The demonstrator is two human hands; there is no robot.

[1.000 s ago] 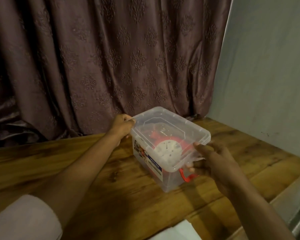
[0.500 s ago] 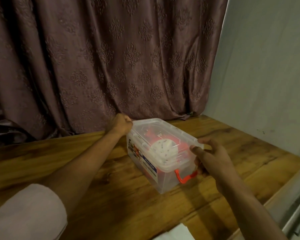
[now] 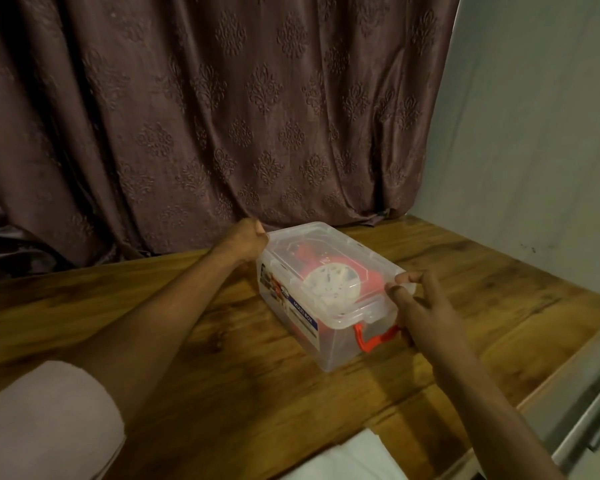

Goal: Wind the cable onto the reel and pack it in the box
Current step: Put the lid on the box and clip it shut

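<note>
A clear plastic box (image 3: 328,346) stands on the wooden table (image 3: 222,375) with its clear lid (image 3: 326,237) lying flat on top. Through the lid I see the red cable reel (image 3: 369,280) with its white round hub (image 3: 329,284) inside. A red latch handle (image 3: 371,339) sticks out at the box's near right end. My left hand (image 3: 245,239) grips the far left corner of the lid, fingers curled. My right hand (image 3: 426,313) holds the near right end, fingertips on the lid's rim, thumb down by the red latch.
A dark patterned curtain (image 3: 222,116) hangs behind the table and a grey wall (image 3: 534,133) closes the right side. White paper or cloth (image 3: 347,459) lies at the table's front edge. A grey drawer front with a metal handle (image 3: 593,420) is at lower right.
The lid, held raised and tilted over the box a second ago, now sits flat on it. Both hands stayed at the box's two ends.
</note>
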